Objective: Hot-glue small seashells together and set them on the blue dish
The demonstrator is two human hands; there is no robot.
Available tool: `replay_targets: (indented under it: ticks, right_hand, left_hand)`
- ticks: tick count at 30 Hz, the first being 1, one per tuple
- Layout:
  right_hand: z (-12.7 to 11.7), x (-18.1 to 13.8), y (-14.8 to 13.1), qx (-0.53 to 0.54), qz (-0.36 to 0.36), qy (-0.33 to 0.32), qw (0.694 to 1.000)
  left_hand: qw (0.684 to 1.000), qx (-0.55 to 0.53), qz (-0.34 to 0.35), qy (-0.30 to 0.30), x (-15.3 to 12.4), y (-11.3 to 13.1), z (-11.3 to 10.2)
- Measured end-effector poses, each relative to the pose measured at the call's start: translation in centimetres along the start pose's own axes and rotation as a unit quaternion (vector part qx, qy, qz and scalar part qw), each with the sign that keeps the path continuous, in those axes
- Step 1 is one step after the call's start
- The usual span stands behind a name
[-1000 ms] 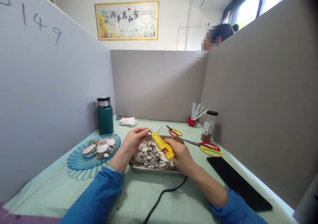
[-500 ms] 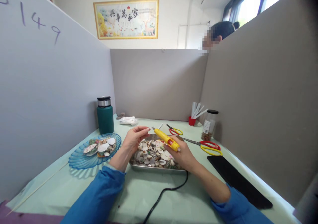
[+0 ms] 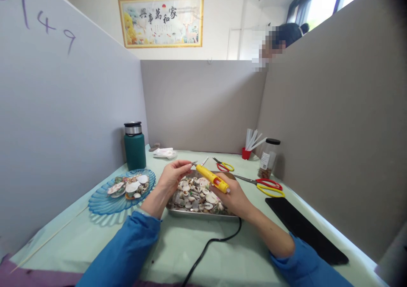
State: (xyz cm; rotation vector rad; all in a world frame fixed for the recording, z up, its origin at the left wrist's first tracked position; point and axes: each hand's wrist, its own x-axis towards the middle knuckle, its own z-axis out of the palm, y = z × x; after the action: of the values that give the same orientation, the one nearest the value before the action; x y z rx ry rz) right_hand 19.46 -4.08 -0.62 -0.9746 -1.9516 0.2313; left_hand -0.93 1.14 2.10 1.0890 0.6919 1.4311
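The right hand (image 3: pixel 233 196) is closed around a yellow glue gun (image 3: pixel 211 178), its nozzle right at a small piece (image 3: pixel 193 163) pinched in the left hand (image 3: pixel 173 177). Both are above the shell tray (image 3: pixel 203 213), toward the front edge of the table (image 3: pixel 95 236).

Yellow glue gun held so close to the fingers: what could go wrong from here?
The yellow plastic glue gun in the right hand points its nozzle at the small piece pinched in the left hand; fingertips could get burnt. The black cord trails beside the shallow steel tray of shells and could snag it.
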Motion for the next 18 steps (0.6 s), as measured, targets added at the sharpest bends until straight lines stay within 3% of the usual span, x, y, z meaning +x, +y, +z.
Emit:
replay_targets:
  ticks: [9, 18]
  right_hand:
    - [0.35, -0.08, 0.61, 0.009, 0.024, 0.027, 0.999]
    - [0.06, -0.04, 0.07, -0.008, 0.008, 0.009, 1.0]
  left_hand:
    - [1.0, 0.004, 0.009, 0.002, 0.15, -0.24, -0.31]
    - [0.999, 0.014, 0.032, 0.007, 0.33, -0.48, -0.07]
